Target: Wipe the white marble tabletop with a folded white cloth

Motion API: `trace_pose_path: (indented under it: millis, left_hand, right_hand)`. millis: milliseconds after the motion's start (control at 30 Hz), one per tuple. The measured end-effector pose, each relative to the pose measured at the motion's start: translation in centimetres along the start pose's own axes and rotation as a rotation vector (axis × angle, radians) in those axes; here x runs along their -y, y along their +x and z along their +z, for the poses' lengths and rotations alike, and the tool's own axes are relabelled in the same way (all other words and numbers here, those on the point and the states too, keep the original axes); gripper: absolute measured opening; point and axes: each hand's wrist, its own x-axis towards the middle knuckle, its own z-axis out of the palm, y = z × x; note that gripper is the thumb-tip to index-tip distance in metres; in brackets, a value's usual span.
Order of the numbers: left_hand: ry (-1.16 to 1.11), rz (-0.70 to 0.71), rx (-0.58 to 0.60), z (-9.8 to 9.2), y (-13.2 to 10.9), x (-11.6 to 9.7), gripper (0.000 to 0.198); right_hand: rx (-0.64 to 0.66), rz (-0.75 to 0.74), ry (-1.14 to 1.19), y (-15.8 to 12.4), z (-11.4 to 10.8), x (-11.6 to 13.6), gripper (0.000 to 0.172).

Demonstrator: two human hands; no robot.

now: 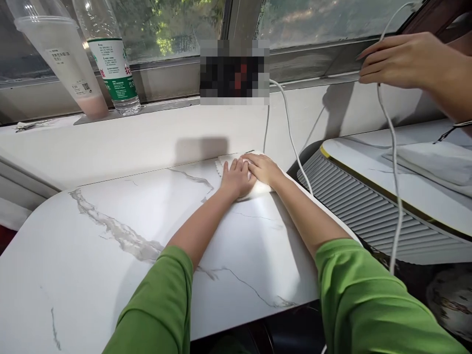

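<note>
The pale cloth [260, 189] lay flat near the tabletop's [236, 275] far edge, its scalloped edge toward the left; covered by hands, its long axis could not be told. The left hand [238, 180] pressed it unclenched, fingers toward the wall [155, 147]; the right hand [263, 168], likewise flattened, pointed leftward, meeting the left. Farther right, another person's hand [400, 61] held a white cable [396, 177].

Left fingers [233, 168] and right fingers [255, 159] rest on a white cloth [261, 190], tabletop [147, 305] beneath them, bottle [115, 69] beyond, leftward.
</note>
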Motion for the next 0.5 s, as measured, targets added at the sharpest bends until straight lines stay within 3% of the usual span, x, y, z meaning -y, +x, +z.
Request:
trace_pose_path:
  millis: [133,300,400,500]
  left_hand:
    - [0.012,-0.017,-0.026,0.0,-0.2,0.1,0.059]
    - [0.042,-0.022,-0.049,-0.2,-2.3,-0.3,0.058]
    - [0.049,-0.01,-0.046,-0.6,-5.0,-0.3,0.057]
    - [0.057,0.041,-0.025,-1.3,-9.1,-0.1,0.057]
  right_hand:
    - [-0.024,0.006,-0.007,-0.1,0.0,0.3,0.046]
    - [-0.013,0.002,-0.021,-2.0,-0.3,1.9,0.047]
    - [0.007,-0.023,-0.044,-3.9,-0.5,3.9,0.048]
    - [0.015,-0.001,-0.066,-7.0,-0.4,6.5,0.049]
